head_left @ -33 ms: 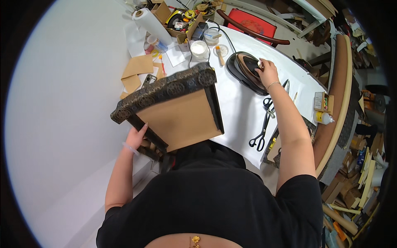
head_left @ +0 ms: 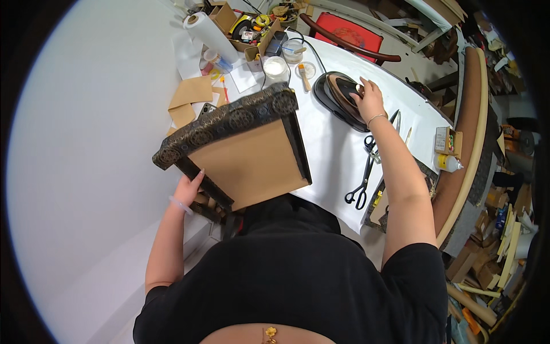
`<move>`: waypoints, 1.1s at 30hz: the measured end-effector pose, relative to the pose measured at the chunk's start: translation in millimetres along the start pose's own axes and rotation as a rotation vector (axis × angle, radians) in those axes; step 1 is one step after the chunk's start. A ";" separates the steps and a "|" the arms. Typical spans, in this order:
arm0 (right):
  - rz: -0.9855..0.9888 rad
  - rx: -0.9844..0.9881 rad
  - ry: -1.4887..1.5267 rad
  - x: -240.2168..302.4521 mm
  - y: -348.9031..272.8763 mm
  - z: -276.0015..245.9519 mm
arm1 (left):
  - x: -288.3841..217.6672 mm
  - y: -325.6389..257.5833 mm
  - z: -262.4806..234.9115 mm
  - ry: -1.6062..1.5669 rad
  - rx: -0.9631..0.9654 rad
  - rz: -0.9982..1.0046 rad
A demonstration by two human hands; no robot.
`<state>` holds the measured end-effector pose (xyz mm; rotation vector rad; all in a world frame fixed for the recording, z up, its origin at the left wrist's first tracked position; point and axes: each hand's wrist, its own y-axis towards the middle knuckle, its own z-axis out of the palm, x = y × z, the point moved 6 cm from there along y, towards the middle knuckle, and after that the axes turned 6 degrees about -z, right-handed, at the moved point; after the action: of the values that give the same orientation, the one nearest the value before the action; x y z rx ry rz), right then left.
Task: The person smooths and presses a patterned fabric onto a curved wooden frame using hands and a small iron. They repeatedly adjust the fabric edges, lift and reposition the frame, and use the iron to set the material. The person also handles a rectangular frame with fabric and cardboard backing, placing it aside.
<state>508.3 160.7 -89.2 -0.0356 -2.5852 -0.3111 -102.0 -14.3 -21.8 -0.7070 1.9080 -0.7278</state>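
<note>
My left hand (head_left: 190, 189) is closed on the near-left edge of a tilted, box-like piece. This patterned piece (head_left: 240, 118) is covered in black and gold fabric, with a plain brown board panel (head_left: 249, 166) facing me. My right hand (head_left: 371, 103) is over the handle of an iron (head_left: 341, 92), fingers parted and thumb close to the handle. The iron rests on its black stand on the white table (head_left: 332, 155). Below my right forearm lie black-handled scissors (head_left: 361, 192), with smaller scissors (head_left: 369, 141) beside them.
A brush (head_left: 304, 78), a jar of white paste (head_left: 276, 69) and a clear tub (head_left: 294, 51) stand at the back. A white roll (head_left: 211, 35) and brown paper (head_left: 189, 94) lie left. A glue bottle (head_left: 448, 163) sits at the right edge. A red chair (head_left: 349, 37) stands behind.
The fingers of my right hand have loosened and straightened at the iron's handle. The patterned piece has tipped slightly, its top edge a little nearer the back left. The iron stays on its stand.
</note>
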 end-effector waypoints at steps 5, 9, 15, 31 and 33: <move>0.287 0.275 0.906 81.2 -70.5 13.0 | -31.6 -20.4 15.3 -0.058 0.012 0.017; 0.225 0.641 1.223 154.2 -149.0 -26.5 | -54.5 -18.5 23.8 -0.051 0.121 -0.004; 0.421 0.408 1.166 153.2 -169.7 -70.3 | -105.6 12.3 38.5 -0.017 -0.038 0.235; 0.776 0.156 1.045 85.2 -249.4 -32.9 | -131.5 77.1 137.8 -0.112 0.461 -0.353; 0.767 0.123 1.059 74.7 -254.0 -17.6 | -131.9 98.0 152.8 -0.125 0.536 -0.463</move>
<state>431.1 -93.1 -90.6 -0.6175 -1.3891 0.1138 71.1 117.1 -77.8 -0.8265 1.3485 -1.3841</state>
